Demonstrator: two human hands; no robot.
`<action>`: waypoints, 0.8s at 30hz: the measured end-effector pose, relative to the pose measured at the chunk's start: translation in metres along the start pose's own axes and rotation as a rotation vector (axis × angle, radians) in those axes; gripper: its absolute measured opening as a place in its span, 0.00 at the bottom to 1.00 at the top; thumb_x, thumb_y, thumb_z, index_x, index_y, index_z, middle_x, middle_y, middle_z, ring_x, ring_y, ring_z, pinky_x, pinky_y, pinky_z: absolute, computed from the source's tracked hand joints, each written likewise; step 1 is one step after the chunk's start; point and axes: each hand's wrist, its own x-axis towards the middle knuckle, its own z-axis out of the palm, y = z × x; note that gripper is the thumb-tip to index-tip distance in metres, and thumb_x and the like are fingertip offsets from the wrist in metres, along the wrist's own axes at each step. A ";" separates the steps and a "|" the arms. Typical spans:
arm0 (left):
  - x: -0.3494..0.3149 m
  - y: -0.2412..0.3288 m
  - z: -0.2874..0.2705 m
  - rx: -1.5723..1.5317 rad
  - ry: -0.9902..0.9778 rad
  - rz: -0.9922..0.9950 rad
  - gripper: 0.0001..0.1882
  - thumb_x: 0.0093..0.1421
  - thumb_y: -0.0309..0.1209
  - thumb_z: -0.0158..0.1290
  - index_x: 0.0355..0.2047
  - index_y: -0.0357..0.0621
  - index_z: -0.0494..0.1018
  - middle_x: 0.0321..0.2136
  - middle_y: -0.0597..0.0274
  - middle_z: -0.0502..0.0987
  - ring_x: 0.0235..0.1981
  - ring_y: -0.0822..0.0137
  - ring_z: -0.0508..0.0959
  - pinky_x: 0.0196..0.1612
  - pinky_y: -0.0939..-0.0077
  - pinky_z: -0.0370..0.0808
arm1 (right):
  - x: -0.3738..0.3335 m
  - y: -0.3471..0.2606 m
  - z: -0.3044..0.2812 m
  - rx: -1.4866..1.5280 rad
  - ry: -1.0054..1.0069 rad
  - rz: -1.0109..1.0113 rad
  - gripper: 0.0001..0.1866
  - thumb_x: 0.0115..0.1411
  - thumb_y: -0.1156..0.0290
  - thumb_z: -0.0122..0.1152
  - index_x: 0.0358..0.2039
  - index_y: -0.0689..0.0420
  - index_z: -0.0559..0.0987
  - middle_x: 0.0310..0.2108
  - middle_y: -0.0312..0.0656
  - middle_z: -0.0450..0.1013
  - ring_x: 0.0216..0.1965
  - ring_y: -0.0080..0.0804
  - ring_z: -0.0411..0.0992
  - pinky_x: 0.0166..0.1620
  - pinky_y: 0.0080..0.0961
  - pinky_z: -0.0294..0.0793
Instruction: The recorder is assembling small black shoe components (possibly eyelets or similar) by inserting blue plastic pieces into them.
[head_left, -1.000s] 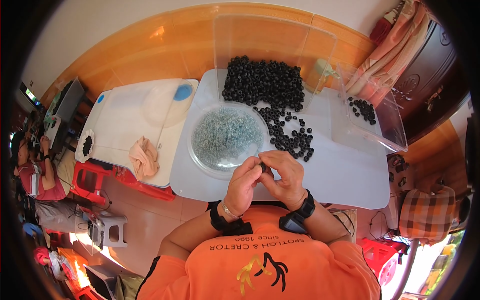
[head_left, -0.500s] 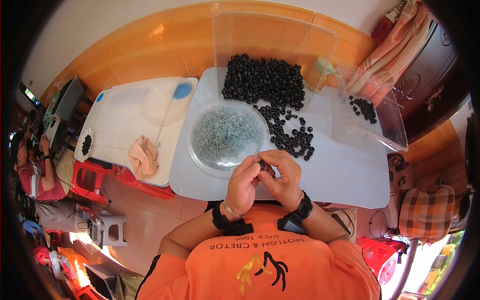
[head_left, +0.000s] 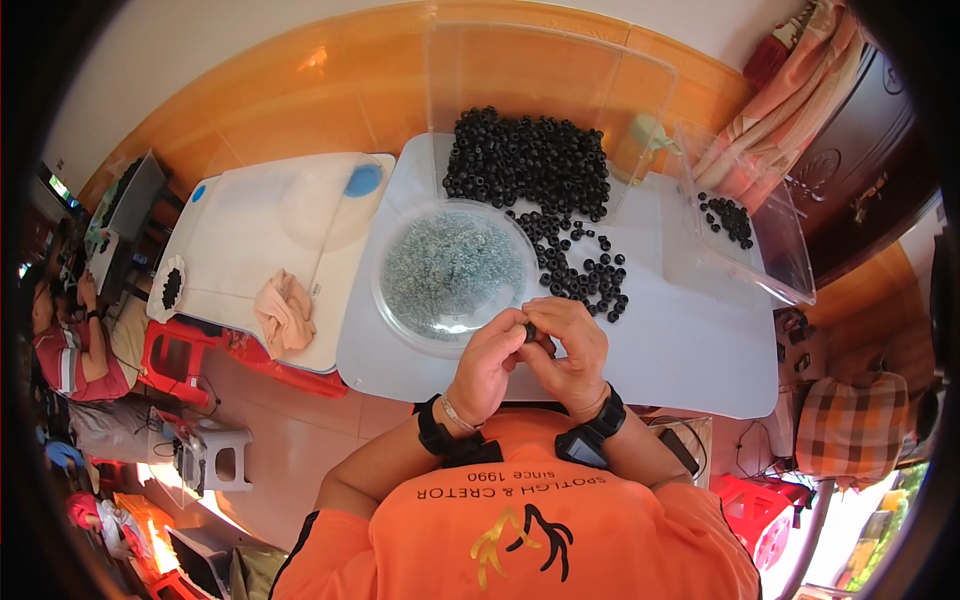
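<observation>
My left hand [head_left: 484, 368] and my right hand [head_left: 572, 350] meet over the table's front edge. Between their fingertips they pinch one small black ring-shaped piece [head_left: 529, 331], partly covered by the fingers. Just beyond my left hand lies a round clear tray [head_left: 384, 308] with many tiny pale blue-green beads [head_left: 450, 265]. Loose black pieces [head_left: 600, 285] of the same look are scattered past my right hand. They trail from a large pile [head_left: 525, 160] inside a clear plastic box [head_left: 640, 95].
A second clear box [head_left: 790, 285] at the right holds a few black pieces. Behind it stands a bottle with a pale green pump [head_left: 645, 135]. Left is another white table [head_left: 270, 210] with a crumpled cloth [head_left: 284, 310]. A co-worker [head_left: 85, 355] sits at the far left.
Both hands stay together at nearly the same spot, with the fingers slightly shifted around the black piece. The tray and loose pieces look unmoved.
</observation>
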 end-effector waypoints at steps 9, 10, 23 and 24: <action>0.005 -0.013 -0.002 -0.016 0.066 0.038 0.14 0.70 0.38 0.41 0.39 0.40 0.71 0.32 0.63 0.76 0.33 0.76 0.71 0.35 0.83 0.62 | -0.002 -0.003 -0.001 -0.010 -0.088 0.078 0.22 0.43 0.80 0.74 0.41 0.58 0.80 0.43 0.45 0.79 0.45 0.43 0.77 0.46 0.33 0.77; 0.004 -0.013 -0.002 -0.034 0.043 0.054 0.14 0.70 0.37 0.41 0.38 0.40 0.71 0.32 0.64 0.76 0.33 0.76 0.71 0.35 0.83 0.62 | -0.001 -0.005 -0.002 -0.017 -0.087 0.104 0.21 0.43 0.80 0.74 0.41 0.58 0.80 0.43 0.45 0.79 0.44 0.42 0.77 0.46 0.33 0.77; -0.001 -0.006 -0.011 0.039 -0.077 -0.037 0.18 0.72 0.38 0.39 0.48 0.37 0.71 0.40 0.64 0.74 0.41 0.74 0.72 0.47 0.77 0.68 | 0.017 -0.007 -0.021 -0.197 -0.154 -0.106 0.17 0.43 0.75 0.71 0.37 0.59 0.81 0.34 0.41 0.78 0.34 0.38 0.77 0.36 0.30 0.77; -0.001 -0.004 -0.011 0.049 -0.097 -0.044 0.18 0.72 0.38 0.39 0.48 0.37 0.71 0.40 0.64 0.74 0.41 0.74 0.72 0.47 0.78 0.68 | 0.017 -0.007 -0.021 -0.191 -0.168 -0.104 0.17 0.43 0.74 0.71 0.36 0.59 0.81 0.34 0.40 0.78 0.34 0.38 0.77 0.36 0.30 0.77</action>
